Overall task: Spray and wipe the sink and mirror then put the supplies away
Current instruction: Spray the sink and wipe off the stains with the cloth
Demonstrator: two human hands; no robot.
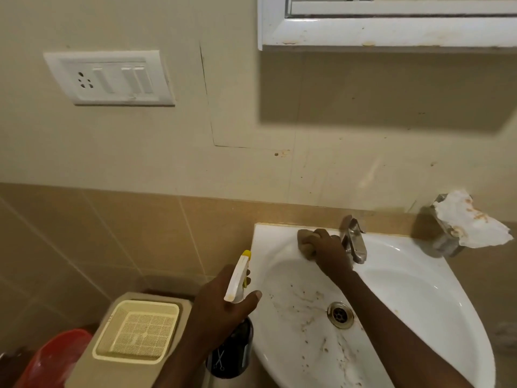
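Wiping the sink [405, 278] rim now, beside the tap [353, 242]. Right hand [328, 252] pressed down on a brown sponge [305, 242], fingers curled tight over it, at the back ledge left of the tap. Left hand [223, 301] wrapped closed round the spray bottle [237, 278], thumb across the front, nozzle aimed toward the basin; bottle held just off the left rim.

Best done with flat pressure and short strokes along the ledge, then down into the bowl, where brown streaks lie around the drain [340, 315]. Probably worth a fresh spray there first; wetness hard to judge here.

Tight spots: tap base to the right, wall right behind. Open room forward into the bowl. Mirror [391, 26] above, untouched so far by the look of it. Basket [140, 329] on a bin left of the sink, clear of the strokes.
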